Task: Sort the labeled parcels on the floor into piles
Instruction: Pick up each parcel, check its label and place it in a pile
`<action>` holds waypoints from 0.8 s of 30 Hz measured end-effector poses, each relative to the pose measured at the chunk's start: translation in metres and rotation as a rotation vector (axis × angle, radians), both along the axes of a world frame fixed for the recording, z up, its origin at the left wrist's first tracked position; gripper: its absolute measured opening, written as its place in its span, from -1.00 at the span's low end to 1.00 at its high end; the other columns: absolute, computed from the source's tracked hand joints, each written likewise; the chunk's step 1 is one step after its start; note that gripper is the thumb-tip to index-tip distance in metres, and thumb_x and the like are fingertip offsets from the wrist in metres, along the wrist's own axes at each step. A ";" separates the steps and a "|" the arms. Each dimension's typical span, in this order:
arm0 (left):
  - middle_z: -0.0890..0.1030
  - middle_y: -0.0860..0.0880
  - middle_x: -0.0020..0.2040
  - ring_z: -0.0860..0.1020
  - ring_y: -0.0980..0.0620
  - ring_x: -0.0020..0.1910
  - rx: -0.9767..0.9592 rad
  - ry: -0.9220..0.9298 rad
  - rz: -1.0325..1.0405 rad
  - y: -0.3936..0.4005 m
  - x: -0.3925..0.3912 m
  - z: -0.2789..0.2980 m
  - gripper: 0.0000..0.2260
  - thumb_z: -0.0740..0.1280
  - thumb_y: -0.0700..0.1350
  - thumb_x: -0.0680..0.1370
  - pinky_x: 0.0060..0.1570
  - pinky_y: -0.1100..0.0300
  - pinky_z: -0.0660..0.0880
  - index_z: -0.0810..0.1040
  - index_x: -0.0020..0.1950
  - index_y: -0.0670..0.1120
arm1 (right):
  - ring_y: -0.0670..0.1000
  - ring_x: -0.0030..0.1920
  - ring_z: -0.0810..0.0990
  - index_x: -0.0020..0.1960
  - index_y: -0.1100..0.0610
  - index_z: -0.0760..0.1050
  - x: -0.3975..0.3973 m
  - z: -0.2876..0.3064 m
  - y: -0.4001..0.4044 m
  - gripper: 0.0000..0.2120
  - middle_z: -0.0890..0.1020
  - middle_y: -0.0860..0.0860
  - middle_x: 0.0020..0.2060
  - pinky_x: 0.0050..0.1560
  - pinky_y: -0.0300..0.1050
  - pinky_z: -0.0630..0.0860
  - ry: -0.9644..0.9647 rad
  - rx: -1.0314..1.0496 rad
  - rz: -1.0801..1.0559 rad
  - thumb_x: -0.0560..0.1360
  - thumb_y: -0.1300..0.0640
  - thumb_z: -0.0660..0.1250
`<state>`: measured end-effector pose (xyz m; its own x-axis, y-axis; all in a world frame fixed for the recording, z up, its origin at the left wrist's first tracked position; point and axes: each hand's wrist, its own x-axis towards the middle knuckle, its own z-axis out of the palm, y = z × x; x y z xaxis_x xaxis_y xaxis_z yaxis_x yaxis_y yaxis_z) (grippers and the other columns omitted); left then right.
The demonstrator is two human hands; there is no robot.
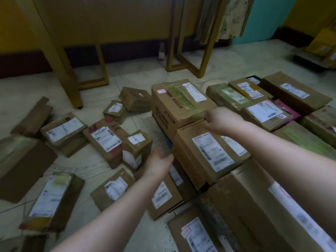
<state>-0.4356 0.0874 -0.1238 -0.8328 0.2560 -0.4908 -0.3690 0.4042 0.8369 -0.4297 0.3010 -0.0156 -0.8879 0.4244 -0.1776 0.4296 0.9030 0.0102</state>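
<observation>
A brown labeled parcel (205, 157) lies on top of a stack in the middle of the floor. My right hand (221, 120) grips its far edge, and my left hand (160, 161) presses against its near-left corner. Behind it stands a taller carton (174, 104) with green tape and printed characters. Several smaller labeled parcels (107, 140) lie scattered on the floor to the left. More parcels (263, 110) are packed close together on the right.
Yellow metal table legs (183, 57) and a second frame (76, 84) stand at the back. A small bottle (161, 51) sits by the wall. A trolley with yellow parcels (321, 50) is at the far right. Bare tiled floor (87, 166) shows between the scattered parcels.
</observation>
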 end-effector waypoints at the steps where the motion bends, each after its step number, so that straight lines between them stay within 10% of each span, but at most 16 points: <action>1: 0.60 -0.04 0.12 0.61 -0.06 0.05 -0.034 0.023 0.040 -0.020 -0.009 -0.001 -0.58 0.34 0.00 0.56 0.11 -0.04 0.57 0.37 0.40 0.00 | 0.06 -0.13 0.53 0.07 0.08 0.51 -0.014 0.007 -0.014 -0.78 0.57 0.03 -0.09 -0.30 -0.11 0.46 0.098 0.031 0.036 0.51 -0.02 0.30; 5: 0.59 -0.01 0.07 0.56 -0.05 -0.03 -0.210 0.103 0.203 -0.102 -0.038 -0.016 -0.71 0.32 0.02 0.56 -0.01 0.12 0.47 0.51 0.27 -0.01 | -0.07 -0.26 0.52 0.02 -0.01 0.50 -0.066 -0.006 -0.092 -0.86 0.53 -0.07 -0.21 -0.39 -0.15 0.44 0.326 -0.149 0.152 0.52 -0.04 0.32; 10: 0.56 -0.22 0.27 0.54 -0.20 0.22 -0.368 -0.029 0.252 -0.162 -0.055 -0.054 -0.58 0.35 -0.05 0.55 0.24 0.01 0.48 0.43 0.37 -0.17 | 0.27 0.43 0.29 0.56 0.03 0.12 -0.106 -0.096 -0.158 -0.14 0.29 0.16 0.47 0.35 0.18 0.37 -0.068 -0.247 0.214 0.43 -0.34 0.32; 13: 0.58 -0.20 0.24 0.56 -0.17 0.19 -0.361 -0.043 0.224 -0.165 -0.065 -0.073 -0.57 0.35 -0.02 0.54 0.20 0.02 0.51 0.42 0.38 -0.13 | 0.32 0.52 0.06 0.60 -0.01 -0.08 -0.116 -0.144 -0.166 0.09 0.05 0.18 0.56 0.44 0.21 0.22 -0.192 -0.354 0.093 0.31 -0.45 0.38; 21: 0.58 -0.03 -0.05 0.60 -0.01 -0.10 -0.225 0.060 0.171 -0.147 -0.081 -0.070 -0.58 0.40 0.04 0.49 -0.08 0.05 0.59 0.46 0.29 -0.10 | 0.23 0.25 0.46 0.53 -0.05 0.14 -0.114 -0.121 -0.171 -0.11 0.38 0.17 0.29 0.22 0.10 0.51 0.084 -0.490 0.005 0.33 -0.27 0.44; 24: 0.31 -0.08 0.39 0.41 -0.08 0.33 -0.149 0.196 0.002 -0.125 -0.087 -0.036 -0.26 0.48 0.11 0.41 0.30 -0.07 0.44 0.25 0.50 0.01 | 0.13 0.19 0.51 0.51 -0.10 0.19 -0.097 -0.065 -0.165 -0.14 0.42 0.09 0.24 0.18 -0.03 0.50 0.165 -0.523 0.042 0.32 -0.36 0.38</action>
<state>-0.5225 -0.0376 -0.1595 -0.9164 0.1908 -0.3518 -0.2063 0.5281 0.8238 -0.5270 0.1364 -0.0807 -0.9361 0.2807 -0.2119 0.3509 0.7861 -0.5089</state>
